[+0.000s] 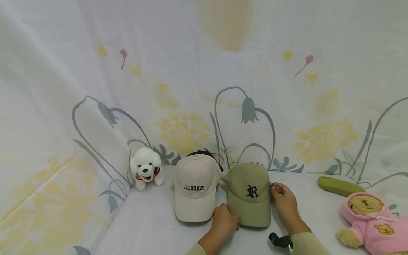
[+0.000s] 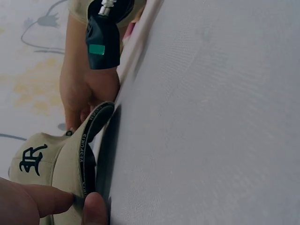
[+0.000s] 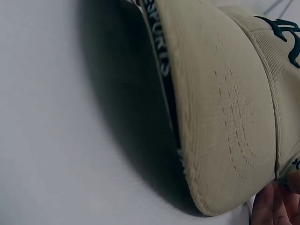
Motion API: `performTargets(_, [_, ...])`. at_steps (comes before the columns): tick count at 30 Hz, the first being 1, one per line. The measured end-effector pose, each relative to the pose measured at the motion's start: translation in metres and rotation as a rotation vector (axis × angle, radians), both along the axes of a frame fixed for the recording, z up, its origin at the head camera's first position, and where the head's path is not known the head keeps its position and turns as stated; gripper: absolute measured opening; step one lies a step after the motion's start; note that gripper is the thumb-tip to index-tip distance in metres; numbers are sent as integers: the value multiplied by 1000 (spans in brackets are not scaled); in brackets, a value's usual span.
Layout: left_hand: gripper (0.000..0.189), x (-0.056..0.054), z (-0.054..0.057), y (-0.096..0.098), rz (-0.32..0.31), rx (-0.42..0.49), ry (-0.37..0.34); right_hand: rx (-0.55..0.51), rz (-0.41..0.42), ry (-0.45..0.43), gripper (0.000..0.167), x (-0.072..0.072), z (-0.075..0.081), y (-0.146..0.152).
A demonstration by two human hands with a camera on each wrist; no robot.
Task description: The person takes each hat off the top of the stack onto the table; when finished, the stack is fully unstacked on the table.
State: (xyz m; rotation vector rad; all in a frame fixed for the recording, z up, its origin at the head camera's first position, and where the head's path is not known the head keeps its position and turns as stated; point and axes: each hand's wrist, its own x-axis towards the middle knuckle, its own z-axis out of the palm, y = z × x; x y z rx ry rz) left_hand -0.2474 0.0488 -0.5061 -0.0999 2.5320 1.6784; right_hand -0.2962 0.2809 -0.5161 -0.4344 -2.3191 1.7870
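An olive-green baseball cap with a dark embroidered letter R rests on the white surface, brim toward me. My left hand pinches the left edge of its brim; in the left wrist view the thumb and index finger lie on either side of that edge. On the cap's other side, my right hand pinches the fabric near where brim and crown meet, fingertips showing low in the right wrist view. Left of it sits a cream cap lettered COLORADO.
Behind the cream cap a black cap peeks out. A white plush dog sits at far left. To the right lie a green elongated item and a plush bear in pink. A patterned cloth hangs behind.
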Motion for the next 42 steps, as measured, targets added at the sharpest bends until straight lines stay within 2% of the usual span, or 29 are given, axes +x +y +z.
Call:
performTargets(7, [41,-9,-9,5,39,4,28,-12,-3,11,37,-11,1,-2])
performTargets(13, [39,-9,-7,7,51,20,11,-2,-2,22,36,-20,-2,-1])
performTargets(17, [41,-8,-5,6,63,7,25,25,-9,16,36,-25,-3,-2])
performTargets(22, [44,-8,-3,6,70,14,44,51,-16,-9,37,-26,-1,-1])
performTargets(25, [46,-8,-3,7,88,34,66,32,0,-13,39,-26,-1,1])
performTargets(29, [50,-6,-7,7,104,57,79,1,25,-34,41,-25,-2,5])
performTargets(42, [54,-5,-19,3,91,87,108,-4,82,-93,46,-23,-1,10])
